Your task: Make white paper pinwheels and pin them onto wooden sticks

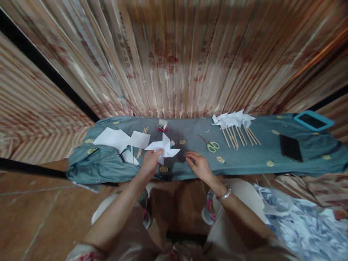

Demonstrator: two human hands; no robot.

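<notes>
We held 1 folded paper pinwheel (pixel 164 147), no stick visible, pinched in L hand (pixel 152 160); R hand (pixel 200 165), fingers bent nr. it, hold unclear; stick-mounted pinwheels (pixel 234 119) apparently done beyond R fingertips, loose sheets (pixel 112 139) & spare sticks (pixel 140 151) unused, L of fingers.

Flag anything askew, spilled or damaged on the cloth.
Nothing looks clearly spilled or damaged. Only untidiness: the white sheets at the left overlap at uneven angles, and the cloth there is rumpled, unlike its flatter middle.
</notes>
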